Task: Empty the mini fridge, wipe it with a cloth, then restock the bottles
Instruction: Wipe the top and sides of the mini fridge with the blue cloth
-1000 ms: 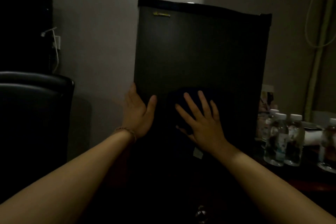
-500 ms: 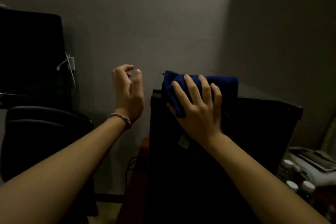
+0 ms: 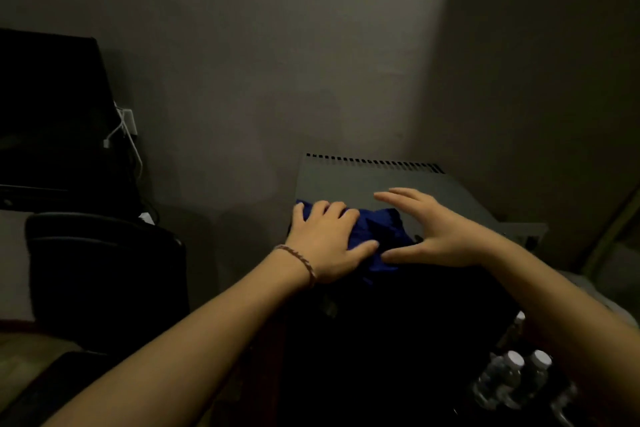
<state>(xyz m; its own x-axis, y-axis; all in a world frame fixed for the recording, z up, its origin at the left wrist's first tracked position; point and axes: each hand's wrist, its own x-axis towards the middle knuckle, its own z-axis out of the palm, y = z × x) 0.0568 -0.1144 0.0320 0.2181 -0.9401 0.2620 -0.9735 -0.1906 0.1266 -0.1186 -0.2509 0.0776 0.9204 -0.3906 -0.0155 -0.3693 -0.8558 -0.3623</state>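
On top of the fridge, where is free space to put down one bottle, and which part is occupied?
Free: the grey fridge top behind the blue cloth, up to the vent slots at the back edge. The right rear part also looks bare. Crowded: the front edge, where the left hand grips the cloth and the right hand hovers over it.

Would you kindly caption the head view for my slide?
Left hand grips blue cloth atop mini fridge; right hand hovers open.
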